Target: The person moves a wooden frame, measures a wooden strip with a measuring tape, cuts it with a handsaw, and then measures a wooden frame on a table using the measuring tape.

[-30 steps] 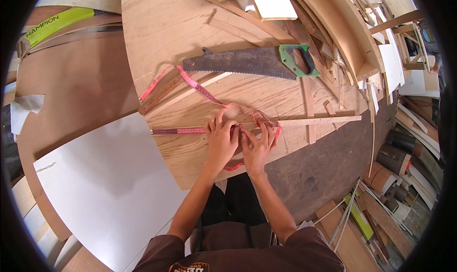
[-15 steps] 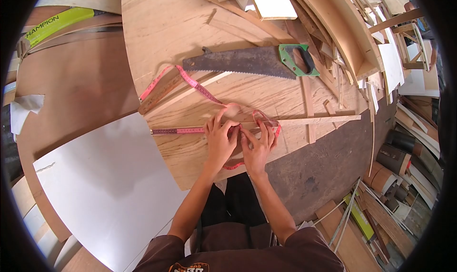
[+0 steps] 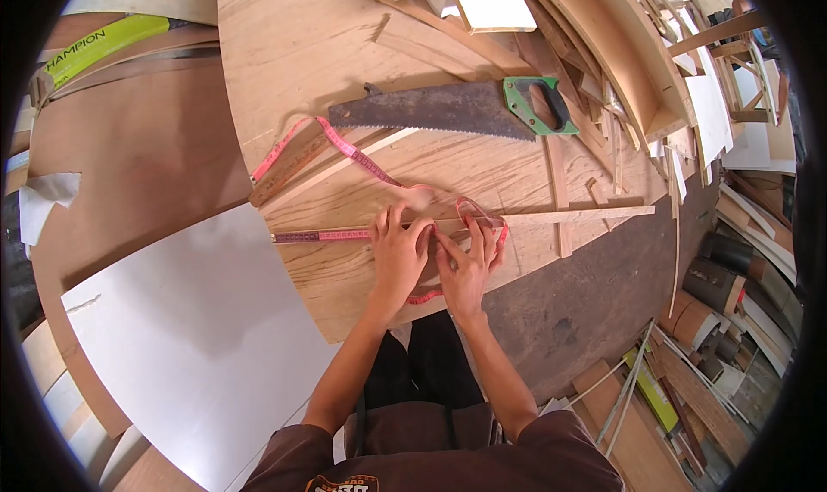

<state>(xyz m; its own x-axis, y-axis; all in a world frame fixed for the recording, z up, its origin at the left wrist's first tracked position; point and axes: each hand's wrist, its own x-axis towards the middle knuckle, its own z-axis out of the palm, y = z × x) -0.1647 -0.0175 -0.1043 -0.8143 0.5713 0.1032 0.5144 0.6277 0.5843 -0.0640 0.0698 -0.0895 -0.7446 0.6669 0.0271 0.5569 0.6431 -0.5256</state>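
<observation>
A pink tape measure (image 3: 332, 234) stretches along a thin wooden strip (image 3: 586, 217) on the plywood sheet (image 3: 336, 289). My left hand (image 3: 397, 252) is closed over the strip, pinching the tape against it with thumb and fingers. Close beside it, my right hand (image 3: 465, 272) also grips the tape, with a loop curling around its fingers. The thumbs nearly meet, and the fingertips partly hide the tape between them. More tape loops beyond my hands and up to the left. Above them lies a handsaw (image 3: 431, 110) with a green and black handle, teeth towards me.
Loose wooden strips and a curved wooden frame (image 3: 603, 52) crowd the far right of the plywood. A white panel (image 3: 207, 337) lies at the left beside a brown board (image 3: 146, 156). Offcuts and rolled sheets (image 3: 689, 315) are piled on the floor at right.
Almost nothing differs. My left thumb and fingers have shifted slightly over the tape, while the right hand, saw and strip stay in place.
</observation>
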